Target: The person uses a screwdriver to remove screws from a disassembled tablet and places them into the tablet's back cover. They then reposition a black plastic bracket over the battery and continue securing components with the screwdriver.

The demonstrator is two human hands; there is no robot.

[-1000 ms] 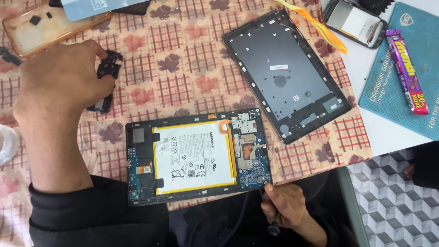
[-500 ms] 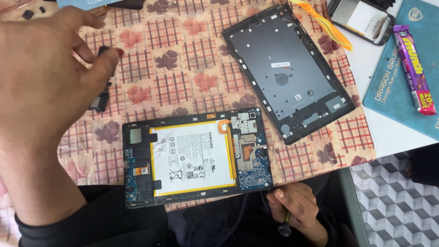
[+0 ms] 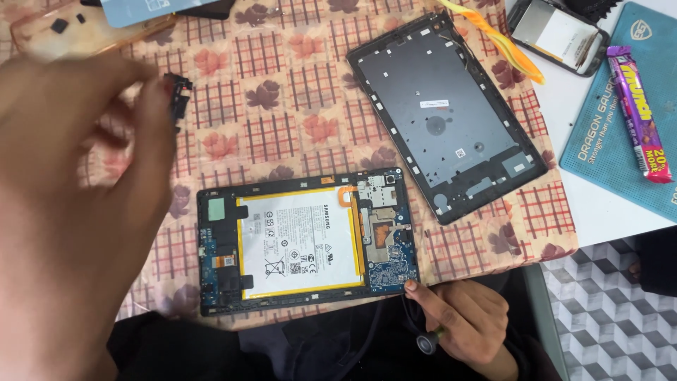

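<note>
Flat opened tablet [image 3: 307, 240], glossy white battery [image 3: 300, 241]

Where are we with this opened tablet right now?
Done: the back cover is off, lying inside-up beside the opened tablet. In hand: the left hand pinches a small black part above the cloth; the right hand holds a thin tool at the tablet's lower right corner. Left: white battery and blue circuit board remain seated.

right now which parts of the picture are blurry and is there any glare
Head view: the left hand is a large motion-blurred smear close to the lens, and the small black part at its fingertips is soft too; the opened tablet, the back cover and the right hand are sharp; light is even, no strong glare.
</note>
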